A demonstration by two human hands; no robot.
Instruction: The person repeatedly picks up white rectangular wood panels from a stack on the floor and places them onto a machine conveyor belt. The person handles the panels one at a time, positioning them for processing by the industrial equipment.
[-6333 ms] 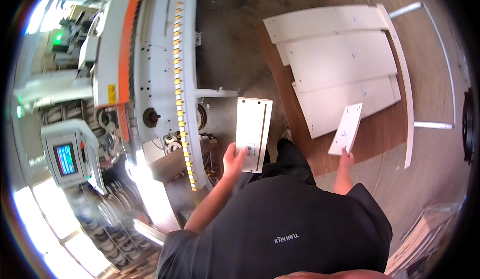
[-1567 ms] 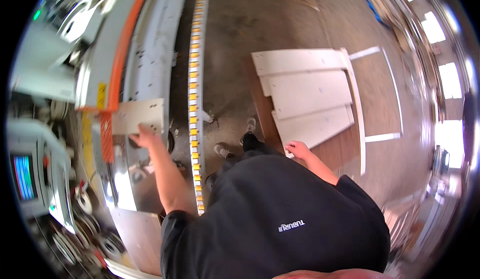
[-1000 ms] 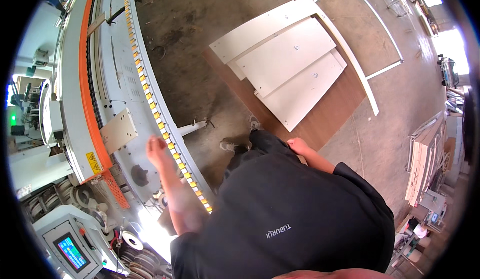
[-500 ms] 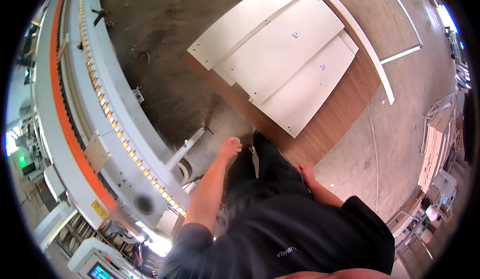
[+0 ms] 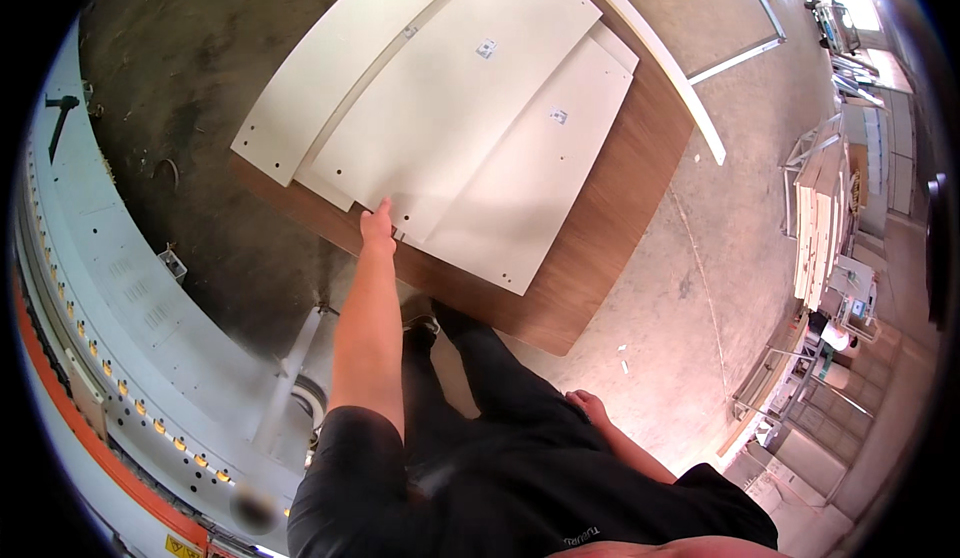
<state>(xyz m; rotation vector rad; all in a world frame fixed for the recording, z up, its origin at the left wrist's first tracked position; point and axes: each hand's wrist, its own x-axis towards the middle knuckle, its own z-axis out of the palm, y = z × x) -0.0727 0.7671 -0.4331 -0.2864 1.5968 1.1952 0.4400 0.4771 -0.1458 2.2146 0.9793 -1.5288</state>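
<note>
My left hand (image 5: 378, 226) reaches forward to the near edge of a stack of white panels. Its fingers close at the edge of the middle white panel (image 5: 440, 108), and one digit points up over the top face. The underside of that grip is hidden. Beside it, to the right, lies a lower white panel (image 5: 530, 208), and to the left a long white panel (image 5: 340, 58); small labels and drilled holes show on them. Down by my right hip hangs my right hand (image 5: 590, 406), its fingers loosely curled, with nothing visible in it.
Beneath the white panels lies a larger brown wood-grain board (image 5: 600, 248). A long white strip (image 5: 680, 73) runs along its far right side. A grey machine with rollers (image 5: 130, 288) stands at the left, its leg and wheel near my feet. Stacked boards (image 5: 820, 228) sit at the far right.
My left hand has moved forward from beside my leg onto the panel edge. The view has shifted, so the panels appear further left and the machine shows less. The right hand stays by my hip.
</note>
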